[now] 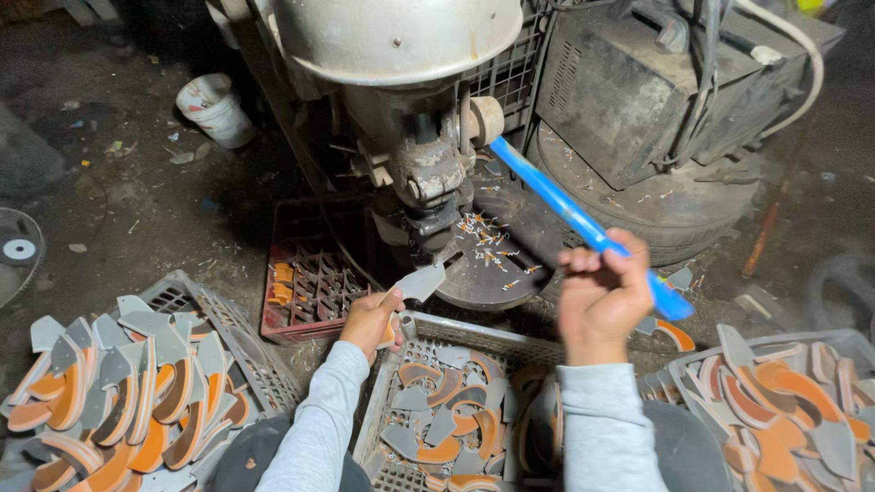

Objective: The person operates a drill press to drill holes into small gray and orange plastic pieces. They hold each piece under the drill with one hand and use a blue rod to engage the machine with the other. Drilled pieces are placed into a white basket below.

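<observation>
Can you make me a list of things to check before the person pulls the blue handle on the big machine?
1. Right hand wrapped firmly round the blue handle: ok.
2. Left hand holding the grey piece by its near end: ok.
3. Grey piece set under the machine head: ok, its tip lies on the round plate.
4. Left fingers clear of the machine head: cannot tell, they are close beside it.
5. Round plate free of scraps: not ok, small orange and white bits lie on it.
6. More pieces within reach: ok, the grey crate between the arms holds many.
</observation>
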